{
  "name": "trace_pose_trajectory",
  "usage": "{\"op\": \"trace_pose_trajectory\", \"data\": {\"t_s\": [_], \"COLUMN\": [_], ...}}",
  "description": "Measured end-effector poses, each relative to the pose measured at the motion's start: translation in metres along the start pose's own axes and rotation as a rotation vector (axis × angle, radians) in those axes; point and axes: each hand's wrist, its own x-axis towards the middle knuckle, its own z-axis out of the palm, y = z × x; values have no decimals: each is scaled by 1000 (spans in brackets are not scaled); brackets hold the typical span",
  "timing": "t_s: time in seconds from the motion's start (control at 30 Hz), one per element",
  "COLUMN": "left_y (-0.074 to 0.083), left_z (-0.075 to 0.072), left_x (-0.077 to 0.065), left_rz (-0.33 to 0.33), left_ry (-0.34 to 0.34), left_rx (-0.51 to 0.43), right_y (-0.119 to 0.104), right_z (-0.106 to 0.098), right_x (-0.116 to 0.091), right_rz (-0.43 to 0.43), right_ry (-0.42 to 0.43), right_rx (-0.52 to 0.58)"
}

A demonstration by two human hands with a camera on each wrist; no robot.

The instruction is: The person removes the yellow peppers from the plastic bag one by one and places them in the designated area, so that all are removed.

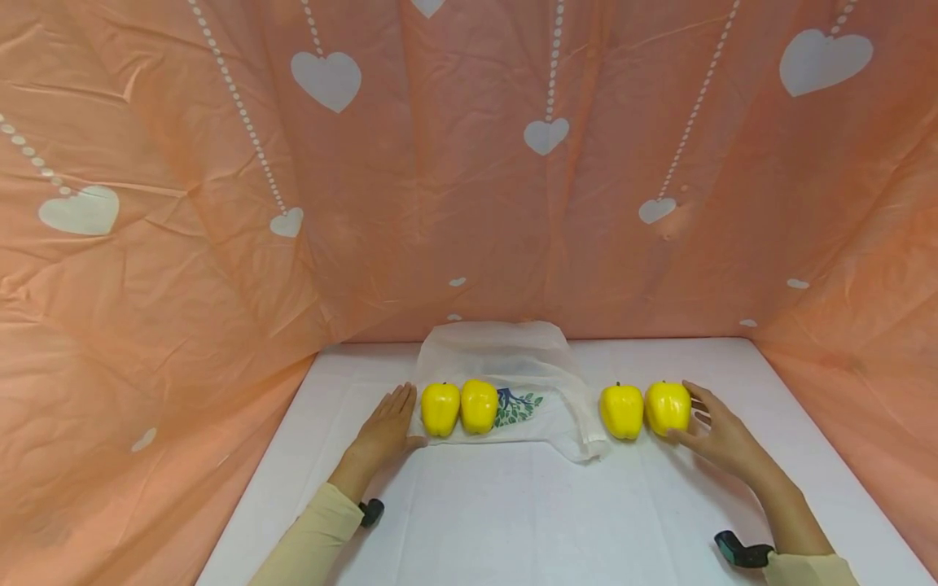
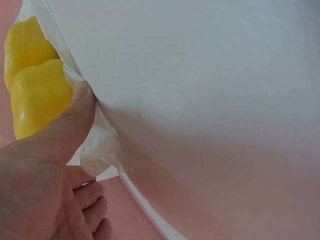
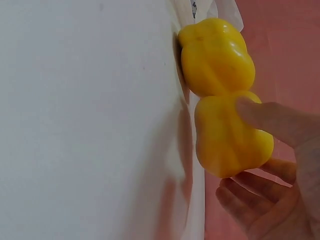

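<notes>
Two yellow bell peppers, one at the left (image 1: 440, 409) and one beside it (image 1: 479, 406), lie on a thin white bag (image 1: 491, 350) with a printed tree. My left hand (image 1: 384, 423) rests at the bag's left edge, fingers extended, the thumb touching the bag in the left wrist view. Right of the bag are two more yellow bell peppers, the inner one (image 1: 622, 412) and the outer one (image 1: 668, 408), side by side. My right hand (image 1: 721, 435) holds the outer pepper, its thumb on the near side and its fingers around the far side.
The white-covered table (image 1: 528, 521) extends in front of the bag. An orange curtain (image 1: 469, 203) with white hearts encloses the back and both sides. A dark strap device sits at the left wrist (image 1: 371, 513) and another at the right wrist (image 1: 742, 552).
</notes>
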Motion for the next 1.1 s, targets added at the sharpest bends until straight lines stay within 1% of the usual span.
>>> {"op": "trace_pose_trajectory", "data": {"t_s": [0.43,0.63,0.87,1.1], "left_y": [-1,-1,-1,-2], "left_z": [1,2,2,3], "left_x": [1,1,2,2], "left_rz": [-10,-7,-17,-18], "left_ry": [-4,1,-21,-21], "left_rx": [-8,-30,-15,-19], "right_y": [3,5,6,4], "right_z": [2,2,3,4], "right_x": [0,0,-1,0], "right_rz": [1,-8,-6,-14], "right_ry": [-24,-27,-34,-37], "right_rx": [15,21,35,38]}}
